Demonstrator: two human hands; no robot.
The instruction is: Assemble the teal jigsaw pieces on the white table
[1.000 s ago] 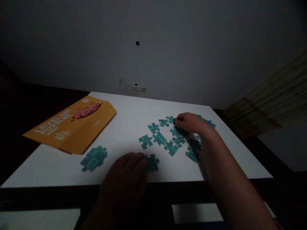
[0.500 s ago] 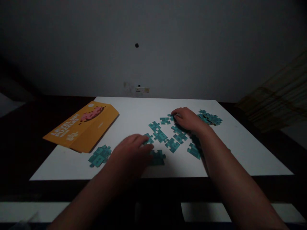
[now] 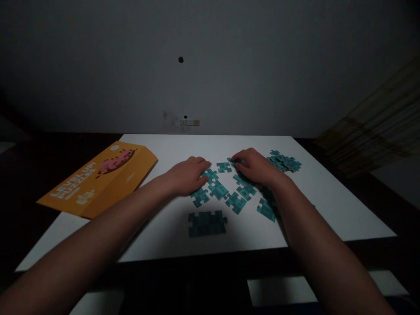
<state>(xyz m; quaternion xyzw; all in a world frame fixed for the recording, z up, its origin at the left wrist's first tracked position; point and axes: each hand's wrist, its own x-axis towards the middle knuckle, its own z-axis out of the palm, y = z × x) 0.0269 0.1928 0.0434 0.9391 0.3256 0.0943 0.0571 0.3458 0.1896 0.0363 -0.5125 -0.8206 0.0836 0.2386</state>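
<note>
Teal jigsaw pieces (image 3: 218, 189) lie scattered on the white table between my hands. My left hand (image 3: 189, 175) reaches over the left side of the group, thumb and fingers apart beside a piece (image 3: 211, 174). Against the table at the far side, my right hand (image 3: 252, 165) has its index finger and thumb on a small jigsaw piece (image 3: 229, 159), mostly covered by the fingers. Just left of that is another piece (image 3: 224, 167). Nearer me lies a joined teal block (image 3: 207, 223). My right forearm partly covers some pieces.
A yellow puzzle envelope (image 3: 108, 175) lies at the left, under the reach of my left arm. Several teal pieces are heaped (image 3: 285, 162) at the back right. Beyond the white table (image 3: 170, 146) is a wall with a socket strip (image 3: 190, 122).
My left hand has moved forward from the near block to the scattered pieces, uncovering that block. Its forearm now hides the pieces at the left. My right hand has stayed nearly in place.
</note>
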